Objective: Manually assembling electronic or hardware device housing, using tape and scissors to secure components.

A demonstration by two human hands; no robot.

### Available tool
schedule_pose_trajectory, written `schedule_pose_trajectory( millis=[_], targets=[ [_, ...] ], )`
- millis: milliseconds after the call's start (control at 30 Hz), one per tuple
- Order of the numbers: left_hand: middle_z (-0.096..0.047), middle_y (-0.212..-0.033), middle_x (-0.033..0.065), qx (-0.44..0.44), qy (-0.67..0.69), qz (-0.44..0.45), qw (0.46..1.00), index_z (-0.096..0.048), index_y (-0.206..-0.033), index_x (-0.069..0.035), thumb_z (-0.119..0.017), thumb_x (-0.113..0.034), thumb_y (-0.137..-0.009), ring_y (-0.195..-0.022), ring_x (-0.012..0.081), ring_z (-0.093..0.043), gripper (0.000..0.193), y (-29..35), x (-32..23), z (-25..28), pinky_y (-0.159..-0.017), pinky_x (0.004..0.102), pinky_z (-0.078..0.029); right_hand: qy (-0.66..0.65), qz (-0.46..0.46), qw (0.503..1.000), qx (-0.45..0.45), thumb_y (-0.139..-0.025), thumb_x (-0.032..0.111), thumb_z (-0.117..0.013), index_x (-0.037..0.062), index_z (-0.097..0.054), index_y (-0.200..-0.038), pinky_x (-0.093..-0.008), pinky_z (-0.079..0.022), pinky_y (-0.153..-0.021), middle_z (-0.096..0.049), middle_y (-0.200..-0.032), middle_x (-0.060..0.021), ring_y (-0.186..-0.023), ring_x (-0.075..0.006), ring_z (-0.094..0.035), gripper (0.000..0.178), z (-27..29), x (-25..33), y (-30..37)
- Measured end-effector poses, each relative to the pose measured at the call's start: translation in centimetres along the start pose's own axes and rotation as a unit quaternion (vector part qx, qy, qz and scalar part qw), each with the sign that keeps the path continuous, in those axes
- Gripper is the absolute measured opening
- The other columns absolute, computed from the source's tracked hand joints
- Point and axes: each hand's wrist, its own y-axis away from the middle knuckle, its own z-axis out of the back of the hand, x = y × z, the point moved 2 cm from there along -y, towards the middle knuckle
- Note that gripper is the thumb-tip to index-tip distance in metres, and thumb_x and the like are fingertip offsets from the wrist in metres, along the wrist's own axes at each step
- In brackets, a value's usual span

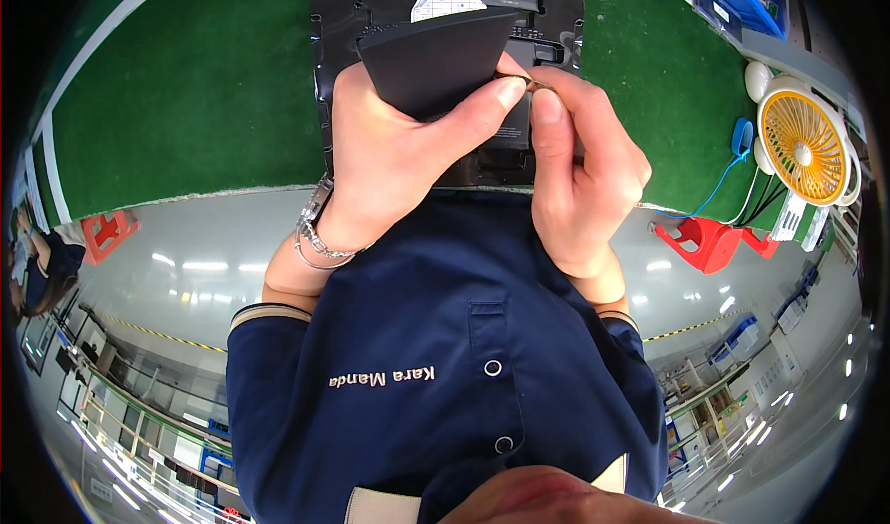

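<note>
Head view: your left hand [399, 158] grips the tilted black slab [436, 61] above the black plastic tray [564, 14], long axis running left-right; your right hand [589, 144] pinches just right of it, contents unclear.

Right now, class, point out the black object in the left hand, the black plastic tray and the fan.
Black object [438, 63]: head view, middle of its broad face.
Black plastic tray [564, 7]: head view, bare right margin.
Fan [803, 155]: head view, central hub.

Gripping a black block [436, 61] in the left hand [389, 144], top centre; pinching a small thin piece [532, 83] beside it with the right hand [589, 153], above the black tray [564, 14] on the green desk [185, 88]!
</note>
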Motion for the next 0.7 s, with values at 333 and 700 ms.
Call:
schedule_pose_trajectory(
  millis=[333, 700],
  targets=[
    [-0.067, -0.079, 0.0022, -0.007, -0.002, 0.037, 0.999, -0.071, -0.091, 0.003, -0.071, 0.0, -0.084, -0.069, 0.0067, -0.058, 0.007, 0.07, -0.34, -0.03, -0.062, 0.0209, -0.046, 0.019, 0.011, 1.0, -0.006, -0.084, -0.004, -0.067, 0.0013, -0.066, -0.092, -0.0309, -0.046, -0.049, -0.064, -0.071, -0.0082, -0.054, -0.0218, -0.06, 0.01, -0.33, -0.21, 0.05],
    [-0.068, -0.08, 0.0033, -0.013, -0.016, 0.0, 1.0, -0.071, -0.09, 0.003, -0.07, 0.0, -0.084, -0.069, 0.0072, -0.059, 0.007, 0.07, 0.15, 0.07, -0.061, 0.0213, -0.046, 0.011, 0.011, 1.0, -0.01, -0.084, -0.005, -0.067, 0.0006, -0.066, -0.092, -0.0305, -0.046, -0.05, -0.064, -0.072, -0.0084, -0.055, -0.022, -0.06, 0.01, -0.37, -0.14, 0.0]
  ],
)
